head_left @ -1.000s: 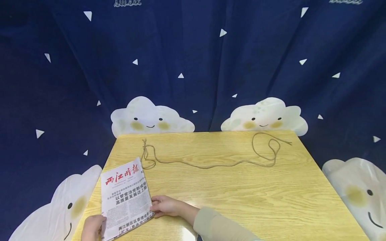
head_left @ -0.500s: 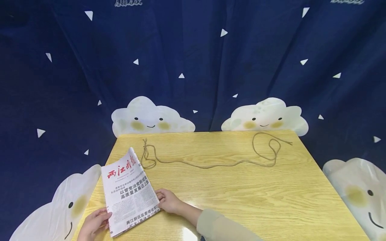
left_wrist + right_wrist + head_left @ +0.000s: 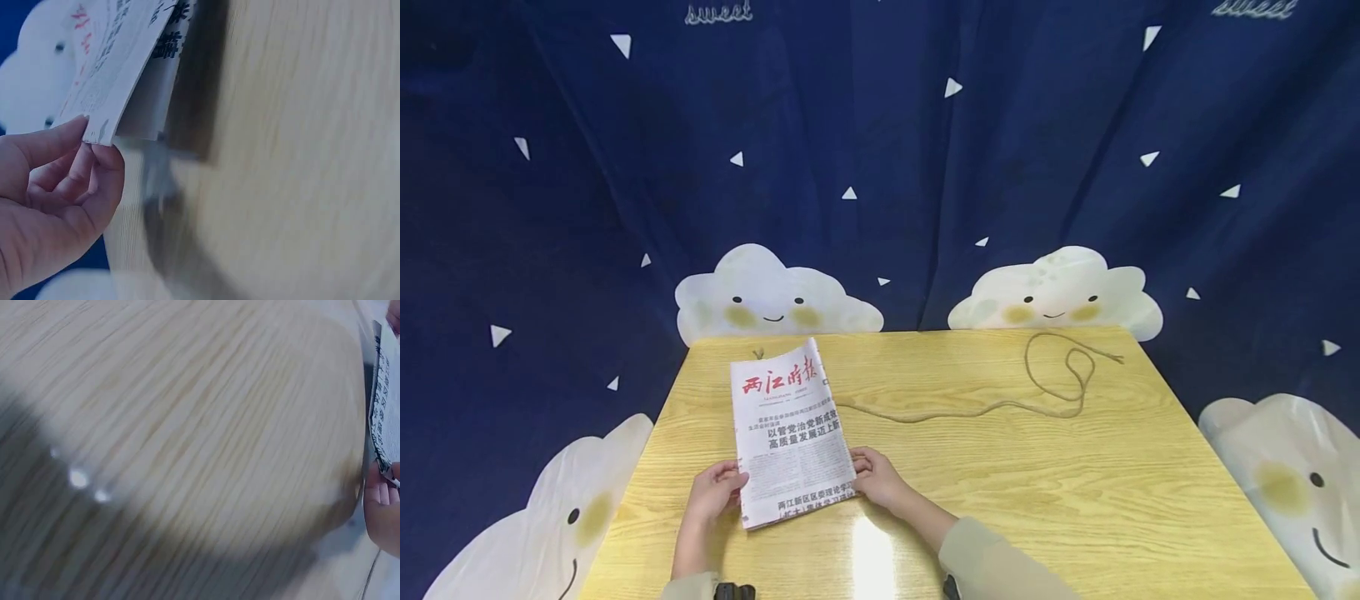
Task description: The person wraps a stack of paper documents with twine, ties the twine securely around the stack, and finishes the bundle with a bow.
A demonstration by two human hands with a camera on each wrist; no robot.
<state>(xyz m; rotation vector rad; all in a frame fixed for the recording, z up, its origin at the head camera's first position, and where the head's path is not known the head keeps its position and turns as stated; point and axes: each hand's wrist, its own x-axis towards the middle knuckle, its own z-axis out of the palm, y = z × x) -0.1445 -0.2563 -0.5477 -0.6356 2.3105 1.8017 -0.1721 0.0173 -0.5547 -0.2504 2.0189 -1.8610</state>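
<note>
A folded newspaper [image 3: 793,467] with a red title is held between my two hands, raised off the table. My left hand [image 3: 713,492] pinches its left edge; in the left wrist view the thumb lies on top and the curled fingers [image 3: 106,181] beneath, at a corner of the paper [image 3: 119,81]. On the opposite edge my right hand [image 3: 880,482] grips the paper, and the right wrist view catches it only at the far right side. Beyond the paper a thin brown cord [image 3: 955,415] lies along the table, its left loops mostly hidden by the newspaper.
The wooden table [image 3: 1037,500] has a light grain and a bright reflection near its front. Behind it hangs a dark blue cloth [image 3: 880,167] printed with white triangles and smiling clouds. The cord's right end curls in loops near the back right.
Both hands have carried the newspaper from the left side of the table toward the right and farther back, lifting it. It now covers the cord's left loops. The cord's right part has not moved.
</note>
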